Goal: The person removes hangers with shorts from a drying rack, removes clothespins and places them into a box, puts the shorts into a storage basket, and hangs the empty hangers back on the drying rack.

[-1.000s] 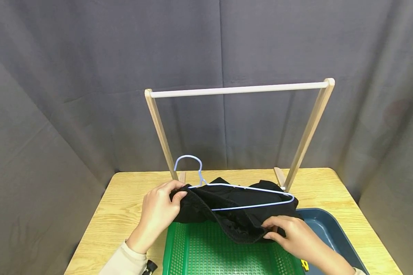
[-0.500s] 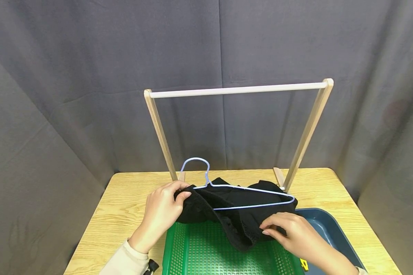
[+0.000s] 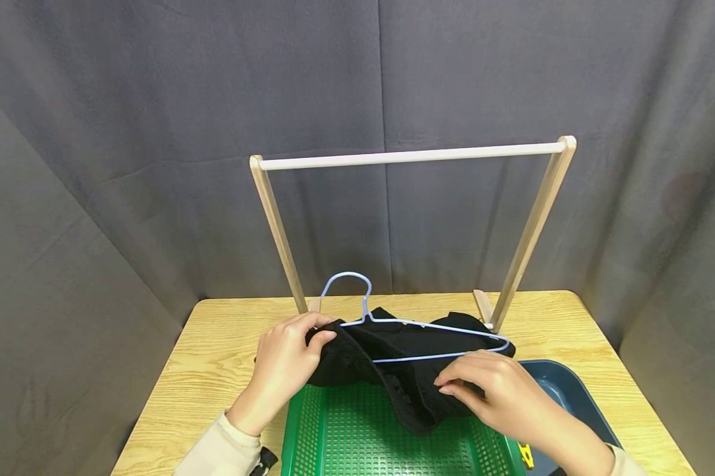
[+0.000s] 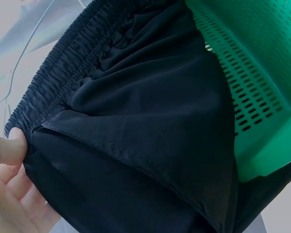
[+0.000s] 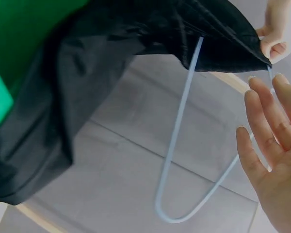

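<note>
Black cloth with a gathered elastic edge [image 4: 72,53] hangs over a green basket. My left hand [image 3: 289,354] pinches one end of that edge between thumb and fingers, also seen in the left wrist view. A light blue hanger [image 3: 441,325] has its left part inside the cloth opening; its hook points up and its right end stays outside, over the cloth. My right hand [image 3: 500,393] is just below the hanger's lower bar, in front of the cloth. In the right wrist view its fingers [image 5: 264,121] are spread and loosely bent, holding nothing.
A wooden rack with a white bar [image 3: 411,157] stands at the back of the table [image 3: 215,344]. The green basket [image 3: 393,456] is at the front middle, a dark blue tray [image 3: 577,403] to its right. A yellow clip [image 3: 526,455] lies by the basket's right side.
The left hand, cloth end and hanger hook have shifted right. The right hand has let go of the cloth edge, which dropped, and has moved slightly left and up.
</note>
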`<control>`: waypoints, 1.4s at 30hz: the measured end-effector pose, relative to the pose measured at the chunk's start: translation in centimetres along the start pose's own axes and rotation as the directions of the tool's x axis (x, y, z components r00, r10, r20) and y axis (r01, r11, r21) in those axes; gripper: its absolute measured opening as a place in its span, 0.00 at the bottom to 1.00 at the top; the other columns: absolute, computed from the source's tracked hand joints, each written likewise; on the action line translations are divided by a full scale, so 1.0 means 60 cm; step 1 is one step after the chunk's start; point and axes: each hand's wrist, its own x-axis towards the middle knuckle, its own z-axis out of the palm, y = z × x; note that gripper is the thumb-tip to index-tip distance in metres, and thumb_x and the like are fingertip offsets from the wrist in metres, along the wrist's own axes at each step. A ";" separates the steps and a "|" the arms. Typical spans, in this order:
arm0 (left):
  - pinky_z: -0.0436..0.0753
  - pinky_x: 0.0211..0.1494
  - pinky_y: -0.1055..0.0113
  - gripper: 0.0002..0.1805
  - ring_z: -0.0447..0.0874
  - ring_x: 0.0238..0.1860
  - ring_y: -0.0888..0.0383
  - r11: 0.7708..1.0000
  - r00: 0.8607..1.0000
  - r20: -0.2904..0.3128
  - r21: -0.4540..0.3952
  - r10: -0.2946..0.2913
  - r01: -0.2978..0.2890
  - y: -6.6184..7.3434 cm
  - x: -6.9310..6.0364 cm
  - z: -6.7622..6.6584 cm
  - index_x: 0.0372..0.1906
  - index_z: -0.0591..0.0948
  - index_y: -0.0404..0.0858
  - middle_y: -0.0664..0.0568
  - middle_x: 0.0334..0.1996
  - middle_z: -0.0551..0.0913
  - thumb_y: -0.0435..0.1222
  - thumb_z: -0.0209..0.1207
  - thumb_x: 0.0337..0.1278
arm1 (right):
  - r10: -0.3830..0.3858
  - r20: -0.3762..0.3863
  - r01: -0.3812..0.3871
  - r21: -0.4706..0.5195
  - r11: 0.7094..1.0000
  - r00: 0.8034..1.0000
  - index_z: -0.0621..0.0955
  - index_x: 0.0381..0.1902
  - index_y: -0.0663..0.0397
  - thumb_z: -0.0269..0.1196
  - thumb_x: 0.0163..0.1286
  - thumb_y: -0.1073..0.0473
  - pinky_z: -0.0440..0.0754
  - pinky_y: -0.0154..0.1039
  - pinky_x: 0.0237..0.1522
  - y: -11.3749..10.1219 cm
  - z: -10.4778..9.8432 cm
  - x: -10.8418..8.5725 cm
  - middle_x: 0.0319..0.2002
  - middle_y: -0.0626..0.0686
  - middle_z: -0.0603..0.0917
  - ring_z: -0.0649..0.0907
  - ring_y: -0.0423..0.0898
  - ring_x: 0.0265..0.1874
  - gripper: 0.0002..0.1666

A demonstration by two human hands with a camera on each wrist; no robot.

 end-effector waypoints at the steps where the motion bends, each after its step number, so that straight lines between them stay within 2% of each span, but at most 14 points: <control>1: 0.79 0.33 0.52 0.08 0.88 0.39 0.51 1.000 1.000 0.001 0.000 -0.001 0.001 0.000 0.000 0.001 0.39 0.88 0.46 0.57 0.38 0.89 0.39 0.72 0.51 | -0.002 -0.002 0.002 -0.005 1.000 1.000 0.85 0.40 0.39 0.60 0.73 0.50 0.76 0.27 0.39 -0.001 -0.002 0.004 0.36 0.37 0.85 0.82 0.35 0.33 0.07; 7: 0.79 0.32 0.53 0.08 0.88 0.38 0.51 1.000 1.000 0.002 -0.006 0.007 -0.007 0.004 0.000 0.002 0.38 0.88 0.47 0.57 0.39 0.89 0.40 0.72 0.51 | -0.023 -0.033 0.022 -0.044 0.999 0.999 0.85 0.39 0.41 0.53 0.77 0.46 0.77 0.29 0.40 -0.002 -0.014 0.032 0.36 0.36 0.85 0.83 0.35 0.34 0.16; 12: 0.79 0.30 0.54 0.08 0.88 0.38 0.52 1.000 1.000 0.009 -0.010 0.001 -0.001 0.007 0.000 0.003 0.38 0.88 0.47 0.58 0.39 0.88 0.40 0.72 0.51 | -0.012 -0.058 0.009 -0.048 0.999 0.998 0.86 0.39 0.43 0.53 0.77 0.46 0.77 0.29 0.37 0.001 -0.025 0.052 0.36 0.38 0.86 0.83 0.36 0.33 0.17; 16: 0.78 0.31 0.55 0.08 0.88 0.39 0.52 1.000 1.000 0.021 -0.019 -0.008 0.008 0.008 -0.001 0.005 0.39 0.88 0.48 0.59 0.39 0.88 0.40 0.71 0.52 | -0.001 -0.082 -0.003 -0.056 0.998 0.997 0.86 0.40 0.45 0.64 0.71 0.58 0.77 0.29 0.34 0.005 -0.033 0.066 0.34 0.41 0.87 0.82 0.35 0.31 0.04; 19: 0.79 0.31 0.56 0.08 0.88 0.39 0.53 1.000 1.000 0.021 -0.023 -0.004 0.004 0.009 -0.003 0.007 0.39 0.88 0.49 0.60 0.39 0.88 0.41 0.71 0.52 | 0.039 -0.091 -0.046 -0.074 0.996 0.995 0.86 0.39 0.47 0.72 0.58 0.69 0.78 0.30 0.34 0.006 -0.039 0.075 0.34 0.42 0.87 0.83 0.34 0.31 0.14; 21: 0.79 0.31 0.56 0.08 0.88 0.38 0.53 1.000 1.000 0.019 -0.027 0.004 -0.004 0.009 -0.003 0.008 0.38 0.88 0.49 0.60 0.39 0.88 0.41 0.71 0.52 | 0.081 -0.089 -0.088 -0.086 0.992 0.993 0.87 0.38 0.49 0.73 0.54 0.71 0.78 0.30 0.34 0.006 -0.040 0.080 0.34 0.41 0.87 0.83 0.35 0.31 0.16; 22: 0.79 0.31 0.56 0.08 0.88 0.38 0.54 1.000 1.000 0.018 -0.028 0.007 -0.007 0.009 -0.003 0.008 0.38 0.88 0.49 0.60 0.38 0.88 0.41 0.71 0.52 | 0.105 -0.088 -0.113 -0.092 0.989 0.991 0.87 0.38 0.49 0.73 0.53 0.72 0.79 0.32 0.34 0.007 -0.040 0.082 0.35 0.41 0.87 0.83 0.35 0.32 0.16; 25: 0.79 0.31 0.56 0.07 0.88 0.38 0.54 1.000 1.000 0.016 -0.029 0.012 -0.012 0.010 -0.003 0.009 0.38 0.88 0.49 0.60 0.38 0.88 0.41 0.71 0.52 | 0.177 -0.075 -0.184 -0.099 0.978 0.981 0.87 0.37 0.49 0.73 0.56 0.70 0.80 0.42 0.50 0.008 -0.039 0.086 0.35 0.40 0.87 0.84 0.35 0.33 0.13; 28: 0.79 0.31 0.56 0.08 0.88 0.38 0.53 1.000 1.000 0.018 -0.028 0.011 -0.011 0.011 -0.002 0.010 0.38 0.88 0.48 0.60 0.38 0.88 0.41 0.71 0.52 | 0.234 -0.060 -0.239 -0.099 0.966 0.970 0.87 0.37 0.47 0.71 0.60 0.67 0.71 0.57 0.62 0.011 -0.036 0.088 0.36 0.39 0.87 0.85 0.36 0.34 0.10; 29: 0.79 0.32 0.56 0.08 0.88 0.38 0.53 1.000 1.000 0.018 -0.028 0.010 -0.010 0.011 -0.002 0.010 0.38 0.88 0.48 0.60 0.38 0.88 0.42 0.71 0.52 | 0.245 -0.058 -0.250 -0.101 0.963 0.968 0.87 0.37 0.47 0.71 0.61 0.67 0.67 0.61 0.64 0.012 -0.034 0.088 0.36 0.39 0.87 0.85 0.37 0.35 0.10; 35: 0.80 0.32 0.55 0.08 0.88 0.38 0.53 0.999 1.000 0.017 -0.032 0.013 -0.013 0.013 -0.001 0.010 0.39 0.88 0.47 0.59 0.38 0.88 0.41 0.71 0.52 | 0.285 -0.044 -0.288 -0.097 0.953 0.957 0.86 0.37 0.45 0.71 0.62 0.62 0.65 0.63 0.64 0.023 -0.020 0.085 0.35 0.38 0.87 0.83 0.35 0.32 0.07; 39: 0.80 0.33 0.55 0.08 0.88 0.38 0.53 0.999 1.000 0.011 -0.041 0.014 -0.013 0.013 0.000 0.010 0.39 0.88 0.47 0.59 0.39 0.88 0.40 0.71 0.53 | 0.318 -0.021 -0.319 -0.099 0.943 0.948 0.86 0.39 0.45 0.72 0.62 0.59 0.79 0.48 0.51 0.025 -0.010 0.082 0.36 0.38 0.86 0.82 0.32 0.32 0.08; 42: 0.80 0.33 0.55 0.08 0.88 0.38 0.53 0.998 1.000 -0.004 -0.052 0.021 -0.021 0.013 0.000 0.010 0.39 0.88 0.47 0.59 0.39 0.88 0.40 0.71 0.53 | 0.338 -0.010 -0.337 -0.120 0.934 0.941 0.86 0.40 0.44 0.72 0.62 0.57 0.82 0.39 0.35 0.026 -0.003 0.079 0.37 0.38 0.86 0.82 0.32 0.33 0.08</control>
